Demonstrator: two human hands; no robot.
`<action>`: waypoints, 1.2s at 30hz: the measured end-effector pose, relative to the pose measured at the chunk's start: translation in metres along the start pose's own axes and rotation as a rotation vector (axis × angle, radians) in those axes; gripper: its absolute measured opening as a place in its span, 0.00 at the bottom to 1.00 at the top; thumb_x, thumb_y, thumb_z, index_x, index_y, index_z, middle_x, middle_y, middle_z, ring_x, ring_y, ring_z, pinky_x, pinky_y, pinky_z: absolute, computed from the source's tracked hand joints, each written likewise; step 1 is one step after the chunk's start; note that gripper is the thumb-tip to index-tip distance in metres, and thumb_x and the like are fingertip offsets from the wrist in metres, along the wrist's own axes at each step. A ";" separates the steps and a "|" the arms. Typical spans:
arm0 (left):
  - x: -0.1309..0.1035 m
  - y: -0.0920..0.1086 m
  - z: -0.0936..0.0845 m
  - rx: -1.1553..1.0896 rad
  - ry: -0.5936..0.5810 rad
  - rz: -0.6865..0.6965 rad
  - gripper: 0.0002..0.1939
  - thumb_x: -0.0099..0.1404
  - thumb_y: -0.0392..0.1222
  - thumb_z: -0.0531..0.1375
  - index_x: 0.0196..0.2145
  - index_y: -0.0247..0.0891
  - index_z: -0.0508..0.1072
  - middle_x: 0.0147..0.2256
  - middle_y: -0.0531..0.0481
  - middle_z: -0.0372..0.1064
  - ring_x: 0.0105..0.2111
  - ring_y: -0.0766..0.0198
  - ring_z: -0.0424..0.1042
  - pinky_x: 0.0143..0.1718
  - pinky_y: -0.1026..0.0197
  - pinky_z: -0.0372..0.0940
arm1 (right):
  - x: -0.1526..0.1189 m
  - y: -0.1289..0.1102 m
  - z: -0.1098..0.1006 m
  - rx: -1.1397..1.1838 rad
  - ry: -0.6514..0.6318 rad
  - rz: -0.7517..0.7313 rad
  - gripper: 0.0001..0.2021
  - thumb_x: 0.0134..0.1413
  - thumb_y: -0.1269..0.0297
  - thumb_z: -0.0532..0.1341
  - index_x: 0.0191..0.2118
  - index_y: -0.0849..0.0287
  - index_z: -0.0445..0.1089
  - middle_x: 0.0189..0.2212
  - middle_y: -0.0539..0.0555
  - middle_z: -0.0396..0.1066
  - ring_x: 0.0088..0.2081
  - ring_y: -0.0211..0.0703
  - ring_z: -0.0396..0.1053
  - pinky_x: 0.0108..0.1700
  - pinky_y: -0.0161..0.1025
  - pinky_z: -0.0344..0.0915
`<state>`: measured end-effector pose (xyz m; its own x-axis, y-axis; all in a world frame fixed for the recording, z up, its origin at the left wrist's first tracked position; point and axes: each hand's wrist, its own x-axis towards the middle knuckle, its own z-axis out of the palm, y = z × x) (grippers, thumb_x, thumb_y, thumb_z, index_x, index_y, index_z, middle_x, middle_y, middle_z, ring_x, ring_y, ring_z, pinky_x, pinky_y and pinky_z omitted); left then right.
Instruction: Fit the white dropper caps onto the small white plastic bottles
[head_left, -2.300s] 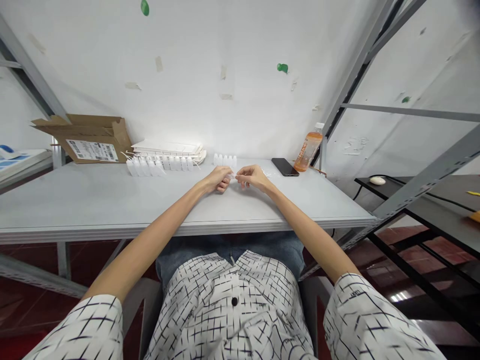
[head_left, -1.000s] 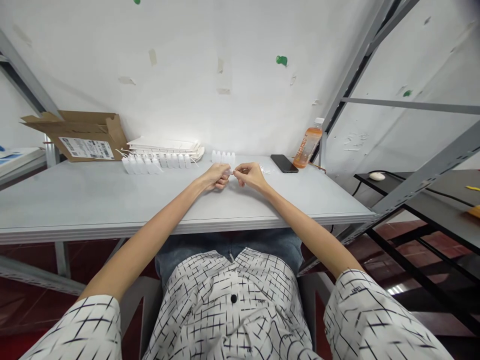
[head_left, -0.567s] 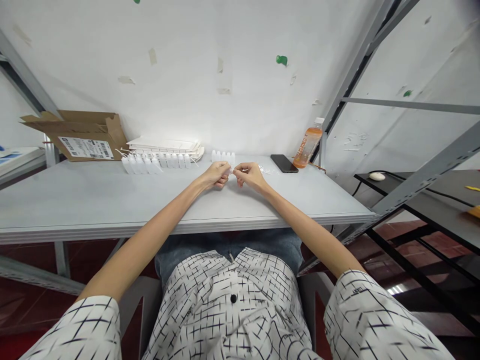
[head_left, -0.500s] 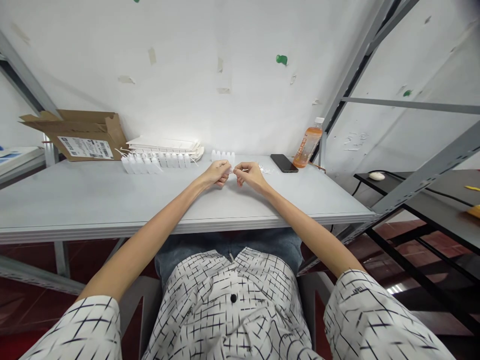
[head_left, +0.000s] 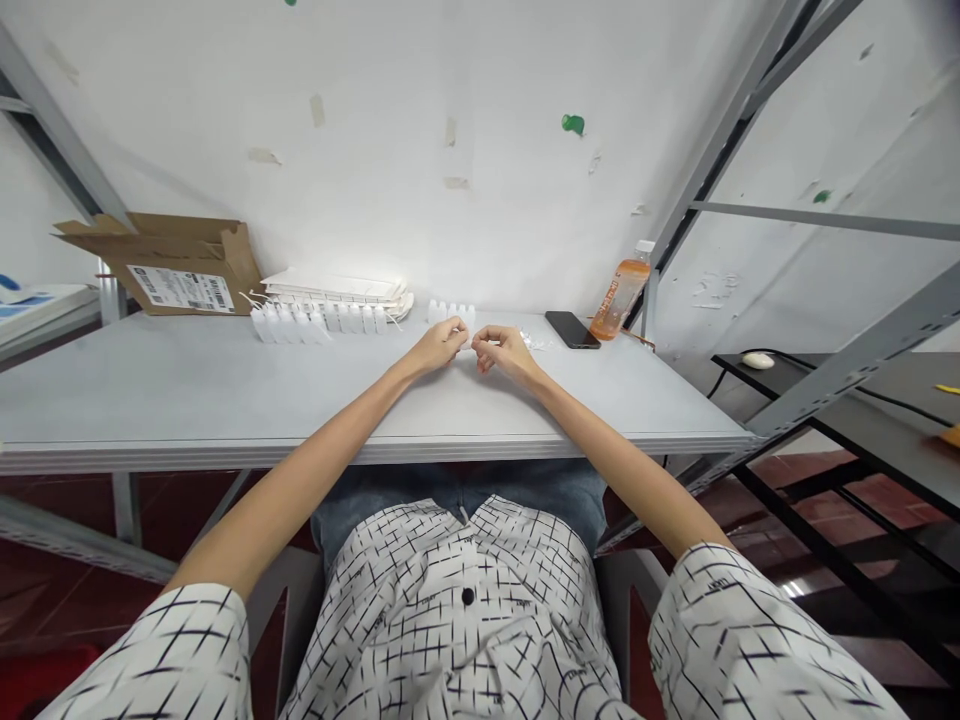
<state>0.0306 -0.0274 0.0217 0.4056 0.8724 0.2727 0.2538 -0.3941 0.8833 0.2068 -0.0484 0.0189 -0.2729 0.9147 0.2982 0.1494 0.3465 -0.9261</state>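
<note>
Close together over the middle of the table, my left hand (head_left: 441, 346) and my right hand (head_left: 504, 350) face each other with curled fingers. A small whitish plastic thing (head_left: 467, 342) shows at my left fingertips; my fingers cover most of it. My right thumb and forefinger pinch right beside it, and what they hold is too small to make out. Just behind my left hand stands a short row of small white plastic bottles (head_left: 450, 311). Small clear pieces (head_left: 535, 341) lie to the right of my right hand.
Several more white bottles (head_left: 289, 324), some with thin tips, stand at left before a stack of white sheets (head_left: 337, 287). An open cardboard box (head_left: 187, 265) is farther left. At back right are a black phone (head_left: 572, 329) and an orange drink bottle (head_left: 622, 298).
My left fist has loosened and its fingers have straightened somewhat. The fingertips of my two hands stand slightly farther apart. The view has shifted a little.
</note>
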 end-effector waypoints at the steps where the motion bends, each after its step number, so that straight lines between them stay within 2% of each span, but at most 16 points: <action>1: 0.000 -0.002 0.000 0.030 0.012 0.005 0.03 0.64 0.39 0.54 0.32 0.40 0.63 0.19 0.59 0.53 0.18 0.69 0.53 0.20 0.67 0.50 | 0.001 0.001 0.000 -0.010 0.001 -0.003 0.09 0.46 0.58 0.65 0.28 0.58 0.67 0.17 0.47 0.66 0.19 0.38 0.69 0.23 0.34 0.69; 5: 0.001 -0.003 0.002 0.099 0.076 -0.003 0.08 0.65 0.41 0.52 0.27 0.39 0.63 0.21 0.56 0.55 0.21 0.67 0.55 0.21 0.66 0.50 | 0.004 0.003 -0.003 -0.082 0.014 -0.072 0.09 0.47 0.59 0.64 0.29 0.59 0.68 0.21 0.48 0.67 0.19 0.37 0.69 0.22 0.33 0.66; 9: 0.002 -0.001 0.004 0.042 0.095 -0.035 0.12 0.65 0.41 0.51 0.24 0.38 0.63 0.21 0.54 0.55 0.21 0.67 0.54 0.20 0.65 0.49 | 0.007 0.003 -0.008 -0.224 0.072 -0.168 0.08 0.49 0.60 0.62 0.30 0.60 0.69 0.26 0.50 0.69 0.20 0.35 0.69 0.21 0.31 0.62; 14: 0.000 0.006 0.002 -0.155 0.017 -0.127 0.10 0.65 0.42 0.55 0.26 0.38 0.64 0.22 0.56 0.52 0.17 0.71 0.51 0.16 0.67 0.47 | 0.007 0.003 -0.012 -0.374 0.121 -0.253 0.07 0.52 0.61 0.60 0.31 0.59 0.69 0.28 0.50 0.70 0.19 0.33 0.66 0.23 0.32 0.60; 17: -0.003 0.010 0.000 -0.216 -0.036 -0.121 0.10 0.65 0.42 0.58 0.27 0.37 0.65 0.23 0.56 0.53 0.17 0.72 0.54 0.16 0.68 0.50 | 0.006 0.004 -0.012 -0.431 0.114 -0.271 0.07 0.54 0.61 0.59 0.32 0.59 0.68 0.29 0.51 0.71 0.19 0.33 0.65 0.24 0.34 0.60; 21: -0.005 0.013 -0.004 -0.190 -0.049 -0.089 0.13 0.65 0.44 0.60 0.26 0.36 0.65 0.22 0.56 0.56 0.18 0.73 0.57 0.16 0.69 0.53 | 0.006 0.005 -0.012 -0.527 0.120 -0.293 0.06 0.56 0.61 0.58 0.34 0.58 0.67 0.30 0.51 0.72 0.22 0.35 0.66 0.27 0.34 0.61; 31: -0.008 0.012 -0.013 -0.081 -0.074 -0.009 0.12 0.65 0.46 0.61 0.34 0.33 0.76 0.22 0.55 0.57 0.19 0.71 0.60 0.17 0.68 0.56 | 0.006 0.004 -0.010 -0.585 0.106 -0.338 0.05 0.58 0.62 0.58 0.34 0.57 0.66 0.31 0.52 0.74 0.30 0.41 0.73 0.36 0.37 0.65; 36: -0.010 0.012 -0.015 -0.075 -0.081 -0.012 0.14 0.62 0.49 0.64 0.35 0.33 0.77 0.24 0.54 0.59 0.19 0.72 0.60 0.17 0.68 0.56 | 0.008 0.009 -0.010 -0.520 0.079 -0.322 0.06 0.59 0.61 0.58 0.35 0.57 0.66 0.28 0.51 0.73 0.27 0.40 0.72 0.35 0.37 0.64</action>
<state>0.0165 -0.0363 0.0349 0.4736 0.8493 0.2333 0.1938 -0.3588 0.9131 0.2155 -0.0364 0.0153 -0.3133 0.7527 0.5791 0.5203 0.6462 -0.5584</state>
